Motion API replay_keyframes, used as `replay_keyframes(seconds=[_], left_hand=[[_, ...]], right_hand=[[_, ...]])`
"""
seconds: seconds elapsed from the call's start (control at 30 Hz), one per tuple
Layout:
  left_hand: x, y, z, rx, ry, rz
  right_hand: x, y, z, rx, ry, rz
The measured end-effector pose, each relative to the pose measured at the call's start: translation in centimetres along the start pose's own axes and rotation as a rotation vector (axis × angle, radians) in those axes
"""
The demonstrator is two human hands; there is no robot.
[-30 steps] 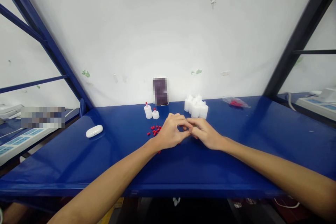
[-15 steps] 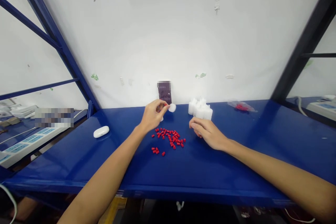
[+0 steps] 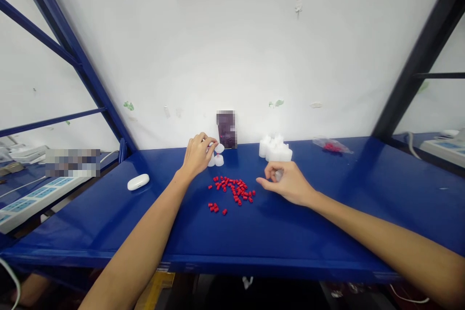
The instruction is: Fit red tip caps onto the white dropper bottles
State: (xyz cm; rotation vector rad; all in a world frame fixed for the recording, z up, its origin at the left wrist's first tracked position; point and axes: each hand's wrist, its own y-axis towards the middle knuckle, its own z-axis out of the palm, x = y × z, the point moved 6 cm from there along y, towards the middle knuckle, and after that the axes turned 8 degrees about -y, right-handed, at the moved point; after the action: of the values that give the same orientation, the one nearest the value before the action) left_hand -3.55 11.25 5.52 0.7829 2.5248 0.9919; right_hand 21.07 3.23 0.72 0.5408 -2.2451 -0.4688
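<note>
My left hand [image 3: 199, 156] is at the back of the table, thumb and fingertips closed on a small white bottle [image 3: 220, 147]. A speck of red shows below it. Directly under and beside it stand other small white bottles [image 3: 218, 160], partly behind my fingers. My right hand [image 3: 288, 183] hovers right of the loose red caps [image 3: 240, 190], its fingers curled round a small translucent white piece [image 3: 278, 175] and its thumb stretched out to the left. Just behind my right hand stands a cluster of white bottles [image 3: 276, 149] with narrow tips.
A dark upright panel [image 3: 227, 131] leans against the wall. On the blue table [image 3: 290, 237], a white oval case [image 3: 138, 182] lies left and a clear bag with red pieces [image 3: 332, 147] lies back right. Blue shelf posts [image 3: 85, 70] and power strips [image 3: 47, 194] flank the table.
My left hand has moved left with the white bottle, which is now beside the standing ones. My right thumb has opened outward, and a translucent piece shows inside the fingers.
</note>
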Motion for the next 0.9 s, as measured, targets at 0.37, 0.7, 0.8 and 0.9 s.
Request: replay_keyframes(seconds=[0.37,0.7,0.8,0.9], left_hand=[[0.6,-0.5,1.4,0.048,0.056,-0.014],[-4.9,-0.5,1.5,0.184,-0.444,0.285],[-6.9,-1.2,2.5,0.178,-0.48,0.369],[-8.1,-1.7,3.1,0.119,-0.426,0.425]], right_hand=[[0.4,-0.2,-1.6,-0.099,0.11,-0.073],[0.9,-0.2,1.3,0.303,-0.202,-0.115],[1.6,-0.6,1.9,0.353,-0.31,-0.221],[1.8,-0.7,2.4,0.367,-0.376,-0.259]])
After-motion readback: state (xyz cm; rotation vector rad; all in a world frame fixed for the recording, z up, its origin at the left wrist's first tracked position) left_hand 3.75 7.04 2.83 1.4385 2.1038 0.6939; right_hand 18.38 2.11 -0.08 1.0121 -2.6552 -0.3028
